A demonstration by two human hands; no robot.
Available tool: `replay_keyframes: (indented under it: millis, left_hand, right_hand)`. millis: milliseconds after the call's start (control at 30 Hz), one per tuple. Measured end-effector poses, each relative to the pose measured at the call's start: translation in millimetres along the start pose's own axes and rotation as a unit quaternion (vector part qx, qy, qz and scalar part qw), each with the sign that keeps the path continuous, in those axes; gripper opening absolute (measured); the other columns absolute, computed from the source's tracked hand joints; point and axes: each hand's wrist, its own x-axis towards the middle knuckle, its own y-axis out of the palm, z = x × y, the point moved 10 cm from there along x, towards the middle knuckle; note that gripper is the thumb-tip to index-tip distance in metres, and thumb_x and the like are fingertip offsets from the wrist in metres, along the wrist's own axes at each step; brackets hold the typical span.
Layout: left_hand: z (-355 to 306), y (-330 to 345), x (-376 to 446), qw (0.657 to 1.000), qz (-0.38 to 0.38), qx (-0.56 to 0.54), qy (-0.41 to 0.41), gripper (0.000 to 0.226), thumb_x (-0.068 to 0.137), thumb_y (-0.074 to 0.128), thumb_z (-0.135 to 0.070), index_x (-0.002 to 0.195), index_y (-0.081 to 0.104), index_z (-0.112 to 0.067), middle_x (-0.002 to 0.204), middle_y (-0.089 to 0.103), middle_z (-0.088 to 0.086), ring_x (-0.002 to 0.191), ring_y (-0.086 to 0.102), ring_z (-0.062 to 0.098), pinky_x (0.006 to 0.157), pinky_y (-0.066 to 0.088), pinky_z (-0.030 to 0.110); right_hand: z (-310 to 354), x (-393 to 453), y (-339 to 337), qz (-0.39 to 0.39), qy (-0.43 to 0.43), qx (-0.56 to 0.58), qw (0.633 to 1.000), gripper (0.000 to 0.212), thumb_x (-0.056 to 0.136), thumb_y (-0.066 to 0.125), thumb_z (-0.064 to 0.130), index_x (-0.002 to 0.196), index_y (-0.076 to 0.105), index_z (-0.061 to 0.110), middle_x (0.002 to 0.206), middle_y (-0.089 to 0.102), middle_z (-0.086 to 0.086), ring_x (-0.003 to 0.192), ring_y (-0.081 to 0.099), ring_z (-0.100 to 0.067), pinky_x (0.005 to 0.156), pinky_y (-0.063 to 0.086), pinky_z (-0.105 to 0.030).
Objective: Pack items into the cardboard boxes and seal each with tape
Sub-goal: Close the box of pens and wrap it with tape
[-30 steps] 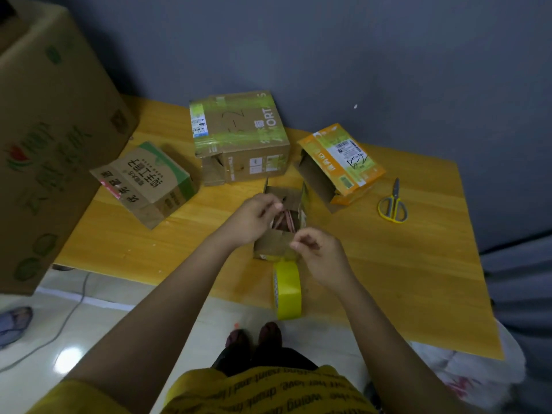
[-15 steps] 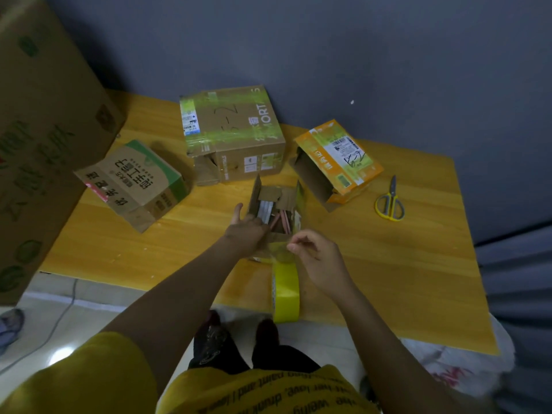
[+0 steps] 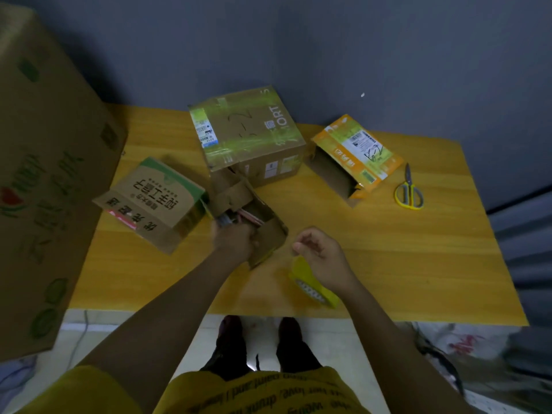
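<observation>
I judge the job midway: the small box (image 3: 251, 216) at table (image 3: 403, 258) centre is open with items showing, my left hand (image 3: 234, 240) gripping its near wall, while the right hand (image 3: 321, 255), fingers curled and pinching, holds the tape roll (image 3: 310, 282) just right of it. Behind it the big box (image 3: 248, 138) already wears tape; the green box (image 3: 155, 201) looks closed, the orange box (image 3: 355, 156) gapes. Count: four boxes on the table, one carton (image 3: 44, 174) left of it, one roll, one scissors (image 3: 408, 192).
</observation>
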Motion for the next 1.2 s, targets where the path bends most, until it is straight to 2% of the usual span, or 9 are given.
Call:
replay_keyframes:
  millis: [167,300,433,533,633,733,967,1067,1200]
  left_hand:
    - [15.8,-3.2,2.6,0.999,0.005,-0.045,0.024,0.027,0.101,0.044,-0.030,0.114,0.066,-0.022,0.113,0.064,-0.001,0.095,0.052,0.018,0.075,0.028,0.028]
    - [10.3,-7.3,12.2,0.998,-0.007,0.000,0.057,0.025,0.096,0.046,-0.024,0.074,0.056,-0.028,0.083,0.060,-0.005,0.087,0.049,0.018,0.070,0.029,0.028]
    - [1.1,-9.2,22.7,0.997,0.024,-0.004,0.078,0.019,0.094,0.051,-0.026,0.085,0.065,-0.016,0.080,0.062,0.003,0.076,0.058,0.023,0.069,0.046,0.034]
    - [6.8,-1.8,31.4,0.996,0.058,-0.052,0.052,0.029,0.094,0.052,-0.020,0.065,0.049,-0.017,0.065,0.047,0.003,0.061,0.046,0.020,0.058,0.041,0.032]
    - [11.3,9.0,37.0,0.986,0.090,-0.124,0.063,0.015,0.094,0.047,-0.018,0.087,0.060,-0.021,0.078,0.054,0.004,0.062,0.047,0.019,0.051,0.035,0.028]
    - [16.9,15.9,41.9,0.981,0.107,-0.145,0.078,0.025,0.094,0.050,-0.023,0.117,0.059,-0.028,0.106,0.062,0.004,0.077,0.055,0.020,0.057,0.041,0.028]
    - [12.5,31.9,34.5,0.973,0.170,-0.125,0.090,0.016,0.097,0.043,-0.011,0.113,0.044,-0.010,0.099,0.047,0.010,0.073,0.045,0.020,0.056,0.031,0.028]
    - [5.4,32.1,32.7,0.968,0.172,-0.141,0.114,0.023,0.096,0.039,-0.003,0.118,0.043,-0.009,0.113,0.048,0.017,0.093,0.050,0.031,0.064,0.031,0.028]
    - [1.1,22.5,23.7,0.966,0.170,-0.148,0.129,0.036,0.100,0.038,-0.006,0.133,0.043,-0.019,0.130,0.050,0.009,0.092,0.052,0.027,0.064,0.037,0.034]
  right_hand:
    - [4.1,22.5,30.4,0.004,0.017,-0.037,0.999,0.013,0.095,0.059,0.015,0.084,0.057,0.021,0.084,0.061,-0.008,0.083,0.061,-0.025,0.080,0.050,-0.046]
    - [-1.9,27.7,38.6,-0.007,0.040,-0.047,0.998,0.014,0.095,0.059,0.015,0.082,0.057,0.021,0.081,0.061,-0.011,0.080,0.060,-0.028,0.078,0.051,-0.050]
    - [-3.5,27.3,33.9,-0.027,0.047,-0.028,0.998,0.017,0.094,0.059,0.011,0.080,0.058,0.020,0.075,0.062,-0.007,0.073,0.061,-0.023,0.076,0.052,-0.049]
    - [-2.5,31.2,30.9,-0.032,0.049,-0.025,0.998,0.016,0.094,0.060,0.013,0.081,0.058,0.022,0.081,0.061,-0.015,0.078,0.060,-0.030,0.076,0.050,-0.050]
    - [-0.7,35.8,27.8,-0.028,0.050,-0.034,0.998,0.014,0.094,0.060,0.014,0.082,0.058,0.022,0.082,0.062,-0.013,0.079,0.061,-0.028,0.075,0.051,-0.045]
    - [-3.5,37.7,24.2,-0.028,0.061,-0.022,0.998,0.014,0.094,0.059,0.012,0.083,0.059,0.020,0.077,0.062,-0.004,0.072,0.060,-0.017,0.071,0.051,-0.038]
    - [-12.4,33.5,23.6,-0.025,0.070,-0.002,0.997,0.011,0.094,0.059,0.010,0.085,0.059,0.015,0.076,0.063,-0.001,0.072,0.060,-0.015,0.072,0.051,-0.036]
    - [-13.6,28.7,20.2,-0.033,0.065,0.002,0.997,0.013,0.094,0.059,0.008,0.084,0.059,0.016,0.077,0.064,-0.004,0.073,0.060,-0.018,0.073,0.051,-0.039]
    - [-15.5,22.5,26.9,-0.012,0.069,-0.001,0.998,0.011,0.094,0.058,0.011,0.084,0.059,0.015,0.081,0.065,-0.010,0.077,0.060,-0.029,0.073,0.051,-0.041]
